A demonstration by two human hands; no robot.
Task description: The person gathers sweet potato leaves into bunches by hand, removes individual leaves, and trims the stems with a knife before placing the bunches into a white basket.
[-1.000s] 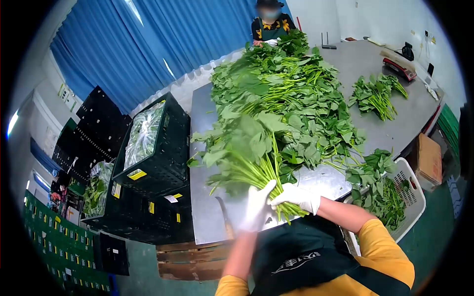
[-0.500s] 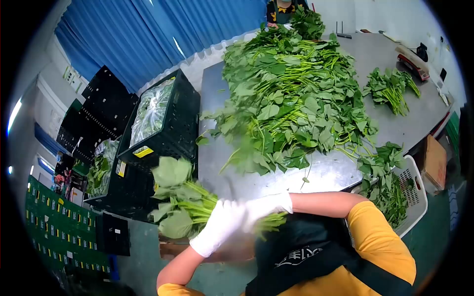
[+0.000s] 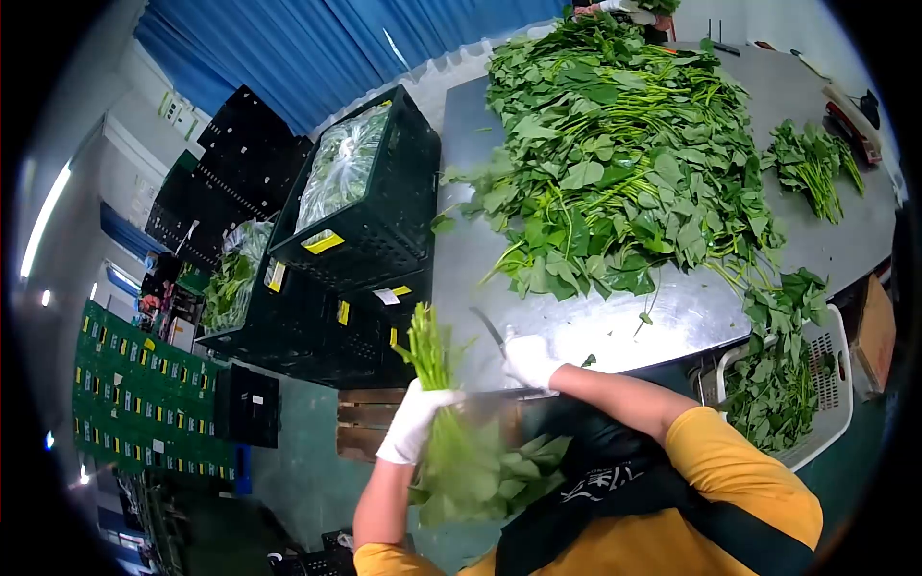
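Note:
My left hand (image 3: 420, 415), in a white glove, is closed around a bunch of leafy green stems (image 3: 432, 350). The cut ends point up past my fist, and the leaves hang below, blurred by motion, in front of my apron. At the table's near edge, my gloved right hand (image 3: 530, 359) grips a knife (image 3: 488, 326); its thin dark blade points up and left toward the stems, apart from them. Beyond both hands, a large heap of leafy greens (image 3: 624, 163) covers much of the metal table (image 3: 615, 331).
Dark crates (image 3: 370, 216) stand left of the table, one holding a bag of greens (image 3: 346, 158). A white basket (image 3: 834, 379) with greens is at the right. A smaller bunch (image 3: 812, 168) lies at the table's right. Another person's hands (image 3: 624, 8) are at the far end.
The bunch has turned from lying sideways, leaves left, to stems up and leaves down. My hands have moved apart, and the knife now shows in my right hand. The view has shifted.

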